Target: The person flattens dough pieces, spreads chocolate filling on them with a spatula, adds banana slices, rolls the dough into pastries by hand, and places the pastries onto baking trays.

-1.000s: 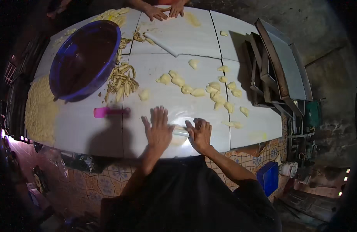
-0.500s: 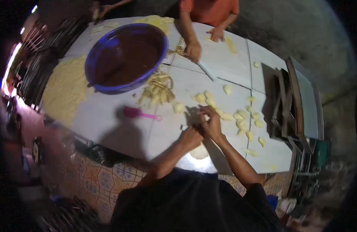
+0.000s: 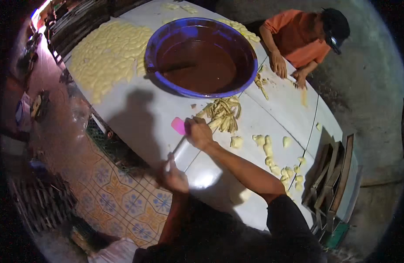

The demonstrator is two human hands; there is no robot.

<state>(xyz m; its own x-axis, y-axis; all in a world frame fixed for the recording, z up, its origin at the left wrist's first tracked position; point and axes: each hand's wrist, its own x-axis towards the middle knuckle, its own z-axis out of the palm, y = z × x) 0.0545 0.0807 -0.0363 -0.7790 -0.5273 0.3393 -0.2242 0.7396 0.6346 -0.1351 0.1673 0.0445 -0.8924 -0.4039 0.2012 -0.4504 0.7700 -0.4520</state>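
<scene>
My right hand [image 3: 199, 134] reaches across the white table, its fingers closed over the handle end of a pink scoop [image 3: 178, 126]. The handle itself is hidden under the hand. Nearer to me, at the table's front edge, my left hand [image 3: 173, 179] is closed on a thin rod [image 3: 178, 144] that slants up toward the scoop; this hand is blurred. Just beyond my right hand lies a heap of brown-streaked dough strips [image 3: 226, 113]. A pale dough lump [image 3: 236, 141] sits to its right. A flat round of dough [image 3: 240, 196] lies partly in shadow under my right forearm.
A large blue tub [image 3: 254, 70] of brown mixture stands at the far middle, a dark utensil [image 3: 171, 67] in it. Shaped dough pieces [image 3: 110, 57] cover the far left. More dough lumps [image 3: 286, 173] lie right, beside a wooden frame [image 3: 327, 175]. Across the table a co-worker [image 3: 294, 37] handles dough.
My view has swung left. My hands have parted from their place together over the table; the right has come onto the pink scoop, the left has drawn back with the rod.
</scene>
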